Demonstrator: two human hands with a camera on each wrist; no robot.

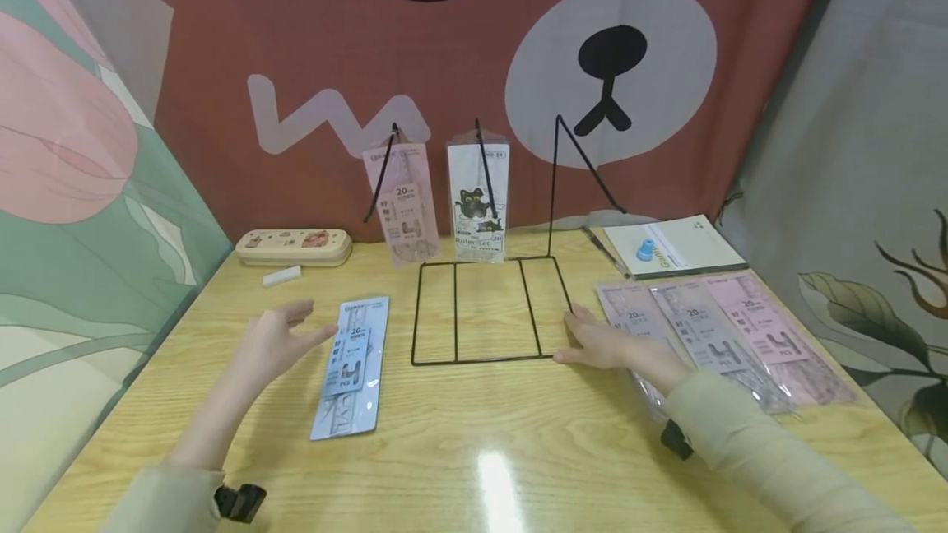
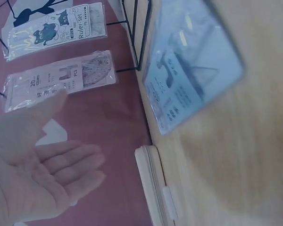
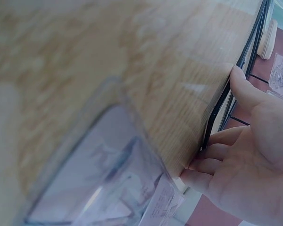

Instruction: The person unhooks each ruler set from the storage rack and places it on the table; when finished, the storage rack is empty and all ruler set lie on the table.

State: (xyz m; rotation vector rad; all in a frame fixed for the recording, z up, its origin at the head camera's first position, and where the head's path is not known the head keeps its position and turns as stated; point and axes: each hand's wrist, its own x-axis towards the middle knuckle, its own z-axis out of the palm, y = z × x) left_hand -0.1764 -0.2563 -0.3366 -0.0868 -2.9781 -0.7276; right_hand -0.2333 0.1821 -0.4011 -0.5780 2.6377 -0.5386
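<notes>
A black wire display rack [image 1: 489, 360] stands on the wooden table with hooked arms at its back. My right hand [image 1: 600, 341] holds its front right corner, thumb along the front wire and fingers at the side wire; in the right wrist view that hand [image 3: 245, 141] meets the wire [image 3: 214, 113]. A pink ruler set [image 1: 406, 204] and a white cat-print ruler set [image 1: 477, 200] hang from the left and middle hooks. My left hand [image 1: 274, 345] hovers with loosely spread fingers, holding nothing, just left of a blue ruler set [image 1: 351, 368] lying flat.
Several packaged ruler sets [image 1: 704, 327] overlap on the right, beneath my right forearm. Behind them lie a notebook [image 1: 696, 241] with a small blue item [image 1: 645, 249] on it, and a dark pen [image 1: 606, 252]. At back left are a pencil case [image 1: 294, 247] and a white eraser-like block [image 1: 282, 276].
</notes>
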